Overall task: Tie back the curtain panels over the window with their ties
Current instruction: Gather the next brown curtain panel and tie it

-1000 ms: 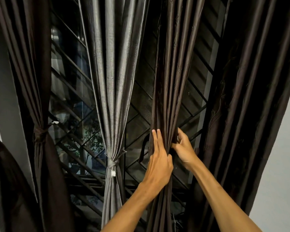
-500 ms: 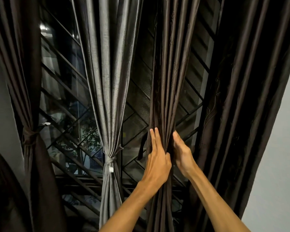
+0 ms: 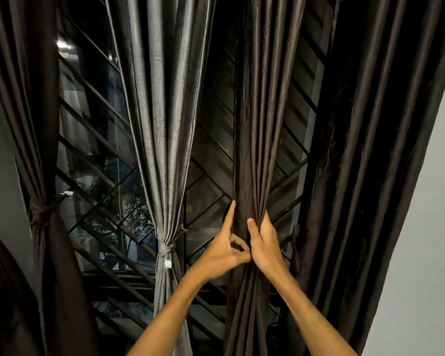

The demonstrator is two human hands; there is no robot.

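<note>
- A window (image 3: 106, 140) with a dark diagonal grille fills the background, with a plain pale wall (image 3: 432, 227) at the right edge.
- A grey curtain panel (image 3: 162, 119) hangs left of centre, cinched by a grey tie (image 3: 165, 249).
- At far left, a brown panel (image 3: 34, 140) is likewise bound by a dark tie (image 3: 40, 210).
- The middle brown panel (image 3: 254, 119) hangs at centre, gathered into a narrow bundle, with both hands at its waist.
- The right hand (image 3: 265, 244) grips the bundle from its right side, thumb across the front folds and fingers wrapped behind.
- The left hand (image 3: 225, 250) sits against the bundle's left edge, touching the right hand. Its index finger points straight up along the fabric, and its thumb and other fingers curl closed on the edge.
- No tie is visible around this bundle.
- The far right brown panel (image 3: 375, 150) hangs loose, just beside the right forearm.
</note>
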